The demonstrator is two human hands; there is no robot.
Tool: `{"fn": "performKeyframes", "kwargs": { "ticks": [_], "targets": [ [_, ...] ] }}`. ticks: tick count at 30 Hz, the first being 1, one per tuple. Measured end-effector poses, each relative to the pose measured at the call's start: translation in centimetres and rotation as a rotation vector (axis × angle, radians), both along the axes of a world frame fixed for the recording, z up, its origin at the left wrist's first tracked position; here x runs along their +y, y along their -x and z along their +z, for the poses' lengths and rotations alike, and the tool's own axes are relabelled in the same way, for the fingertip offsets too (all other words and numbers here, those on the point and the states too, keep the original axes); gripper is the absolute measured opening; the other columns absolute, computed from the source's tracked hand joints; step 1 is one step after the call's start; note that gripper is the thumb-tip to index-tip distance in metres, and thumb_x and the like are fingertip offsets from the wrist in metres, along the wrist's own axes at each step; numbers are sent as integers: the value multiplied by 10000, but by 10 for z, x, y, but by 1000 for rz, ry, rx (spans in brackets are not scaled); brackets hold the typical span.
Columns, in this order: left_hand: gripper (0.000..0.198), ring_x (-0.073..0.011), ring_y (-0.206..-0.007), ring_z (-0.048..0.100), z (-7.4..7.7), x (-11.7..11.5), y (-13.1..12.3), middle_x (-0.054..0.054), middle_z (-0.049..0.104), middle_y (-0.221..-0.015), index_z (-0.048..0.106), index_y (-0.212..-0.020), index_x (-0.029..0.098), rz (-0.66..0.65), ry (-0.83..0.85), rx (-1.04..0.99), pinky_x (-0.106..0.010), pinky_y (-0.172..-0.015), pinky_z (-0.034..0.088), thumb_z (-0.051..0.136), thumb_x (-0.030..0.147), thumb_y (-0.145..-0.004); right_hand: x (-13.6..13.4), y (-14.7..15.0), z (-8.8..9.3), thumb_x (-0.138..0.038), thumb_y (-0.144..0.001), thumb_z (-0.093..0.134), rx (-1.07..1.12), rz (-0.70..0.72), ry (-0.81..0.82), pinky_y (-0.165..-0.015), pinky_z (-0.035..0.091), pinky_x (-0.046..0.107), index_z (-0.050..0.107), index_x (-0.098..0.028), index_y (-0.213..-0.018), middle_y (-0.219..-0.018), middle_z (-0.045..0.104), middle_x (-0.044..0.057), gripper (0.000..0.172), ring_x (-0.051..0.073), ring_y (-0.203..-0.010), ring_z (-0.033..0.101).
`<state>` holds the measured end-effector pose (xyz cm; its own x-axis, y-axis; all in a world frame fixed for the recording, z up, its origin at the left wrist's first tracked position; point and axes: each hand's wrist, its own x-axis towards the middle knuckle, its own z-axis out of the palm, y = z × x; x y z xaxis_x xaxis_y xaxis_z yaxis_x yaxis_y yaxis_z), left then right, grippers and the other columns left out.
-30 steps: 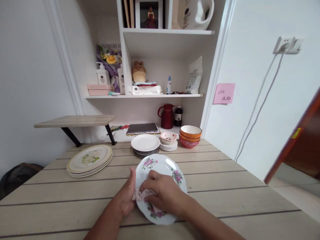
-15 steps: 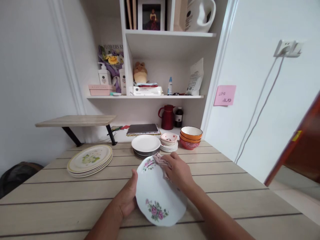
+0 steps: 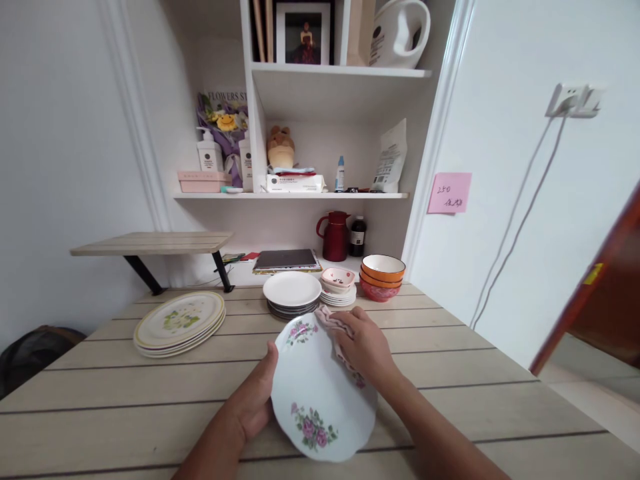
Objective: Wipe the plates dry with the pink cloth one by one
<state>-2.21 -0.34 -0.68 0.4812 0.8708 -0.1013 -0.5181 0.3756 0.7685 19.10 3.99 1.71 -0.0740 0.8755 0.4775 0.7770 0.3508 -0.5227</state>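
Head view: a white rose plate (image 3: 315, 393) is held tilted over the wooden counter (image 3: 475, 373). Whether its near edge rests on the counter cannot be told. The plate's left rim is clasped by the left hand (image 3: 255, 400), thumb laid on the face, the grip closed on the rim. A crumpled pink cloth (image 3: 330, 319) is pressed against the plate's far right rim by the right hand (image 3: 367, 347), whose grip is closed over the cloth.

Just behind the plate a stack of white plates (image 3: 291, 290), a small pink dish (image 3: 337, 277) and stacked orange bowls (image 3: 383, 275) are set. Well to the plate's left a stack of yellow-rimmed plates (image 3: 179, 321) is laid.

Wiping is judged to be the step in hand, at the far rim. The near part of the plate is uncovered. Reaching it would call for the cloth to be drawn toward the near rim against a firm left-hand hold.
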Motion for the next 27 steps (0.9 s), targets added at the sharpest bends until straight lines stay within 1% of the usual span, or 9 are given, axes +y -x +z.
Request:
{"fn": "performKeyframes", "kwargs": {
  "ticks": [7, 13, 17, 21, 27],
  "targets": [
    [742, -306, -1195, 548, 1, -1, -1, -154, 652, -1202, 467, -1357, 144, 12, 16, 23, -447, -1093, 263, 392, 656, -825, 0, 0, 0, -267, -852, 485, 25, 15, 20, -577, 390, 253, 679, -323, -1069, -902, 540, 13, 297, 138, -666, 585],
    [733, -305, -1213, 532, -2, 0, 1, -151, 641, -1222, 467, -1356, 143, 20, 15, 19, -445, -1090, 268, 394, 649, -830, -2, 3, -1, -259, -878, 442, 26, 35, 22, -559, 390, 247, 692, -313, -1053, -874, 528, 15, 310, 119, -610, 558],
    [737, -307, -1225, 520, -3, 1, 0, -148, 618, -1258, 449, -1371, 156, 9, 2, 4, -444, -1092, 264, 396, 649, -826, -5, 8, -3, -207, -868, 444, 11, 59, 7, -556, 374, 234, 667, -336, -1102, -894, 531, 19, 349, 131, -660, 557],
    [758, -315, -1235, 508, -4, 1, 0, -151, 596, -1286, 440, -1377, 157, -3, 0, -10, -447, -1090, 266, 405, 660, -812, -6, 17, -2, -148, -832, 480, -75, 80, -41, -568, 348, 228, 642, -352, -1142, -928, 541, 27, 405, 135, -681, 536],
    [734, -311, -1230, 513, -1, 1, -2, -158, 596, -1286, 450, -1367, 139, 15, -17, -28, -432, -1084, 280, 431, 630, -821, -14, 33, 5, -245, -905, 434, -191, 131, -93, -581, 333, 234, 601, -351, -1206, -955, 556, 46, 361, 156, -726, 523]
  ]
}}
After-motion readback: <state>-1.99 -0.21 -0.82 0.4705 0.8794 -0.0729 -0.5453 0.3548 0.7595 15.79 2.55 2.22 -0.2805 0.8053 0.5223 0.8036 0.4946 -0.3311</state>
